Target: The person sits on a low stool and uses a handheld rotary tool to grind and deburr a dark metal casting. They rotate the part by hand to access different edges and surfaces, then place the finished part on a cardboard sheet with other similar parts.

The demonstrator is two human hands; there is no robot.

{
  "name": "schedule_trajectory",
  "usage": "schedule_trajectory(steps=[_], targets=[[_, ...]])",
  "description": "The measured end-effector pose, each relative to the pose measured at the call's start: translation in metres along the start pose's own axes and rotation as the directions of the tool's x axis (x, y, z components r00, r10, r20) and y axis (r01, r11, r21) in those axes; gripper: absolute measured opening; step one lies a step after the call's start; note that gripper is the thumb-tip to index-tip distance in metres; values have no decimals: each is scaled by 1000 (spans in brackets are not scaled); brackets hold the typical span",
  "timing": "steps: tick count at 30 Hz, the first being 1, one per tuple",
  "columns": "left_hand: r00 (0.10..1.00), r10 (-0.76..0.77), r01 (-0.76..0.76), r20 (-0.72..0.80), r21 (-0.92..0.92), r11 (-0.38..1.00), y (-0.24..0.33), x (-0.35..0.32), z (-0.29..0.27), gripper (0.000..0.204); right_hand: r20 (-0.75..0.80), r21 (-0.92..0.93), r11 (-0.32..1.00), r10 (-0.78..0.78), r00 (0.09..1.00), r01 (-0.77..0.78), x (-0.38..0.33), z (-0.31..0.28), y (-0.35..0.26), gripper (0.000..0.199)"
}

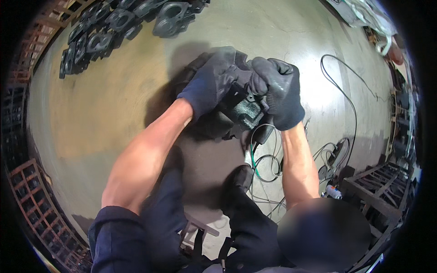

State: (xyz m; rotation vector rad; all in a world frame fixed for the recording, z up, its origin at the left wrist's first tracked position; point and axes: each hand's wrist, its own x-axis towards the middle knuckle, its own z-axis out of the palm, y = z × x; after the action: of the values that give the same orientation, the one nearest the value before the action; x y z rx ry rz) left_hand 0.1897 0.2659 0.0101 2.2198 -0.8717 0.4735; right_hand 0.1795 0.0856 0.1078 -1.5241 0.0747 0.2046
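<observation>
Dark metal part (248, 113) sits under left hand (216, 75) (draped over, can't tell finger closure) and right hand (278, 86) (fisted, grip contents hidden), beyond the shoe (242, 176); likely heavy, stiff, best gripped by opposite sides.

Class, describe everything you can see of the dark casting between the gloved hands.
The dark casting looks metallic and blocky, its exposed greenish-black face rough and shiny, with a small round feature near the top. It sits at a slant, just above the middle of the view. The gloved left hand is at its upper left; the gloved right hand curls at its upper right. Gloves hide its full outline.
</observation>
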Motion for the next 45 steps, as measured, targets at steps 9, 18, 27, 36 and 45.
schedule_trajectory(steps=[9,18,27,36,45], targets=[[965,-226,252,129,-243,937,16,8,-18,25,-166,-126,991,-69,984,48,-6,15,1,34],[785,-482,609,390,-342,716,7,-5,-17,28,640,-201,515,-575,510,833,-5,8,-65,16],[893,-181,38,413,331,943,-5,-4,-5,26,-234,-150,974,133,963,-171,-85,-109,-4,53],[735,-625,675,264,-379,633,45,-11,1,14,-527,-56,779,508,681,-624,-255,-149,249,46],[908,-413,411,65,40,911,120,16,-47,26,-566,-162,787,421,709,-596,-240,-149,241,43]])
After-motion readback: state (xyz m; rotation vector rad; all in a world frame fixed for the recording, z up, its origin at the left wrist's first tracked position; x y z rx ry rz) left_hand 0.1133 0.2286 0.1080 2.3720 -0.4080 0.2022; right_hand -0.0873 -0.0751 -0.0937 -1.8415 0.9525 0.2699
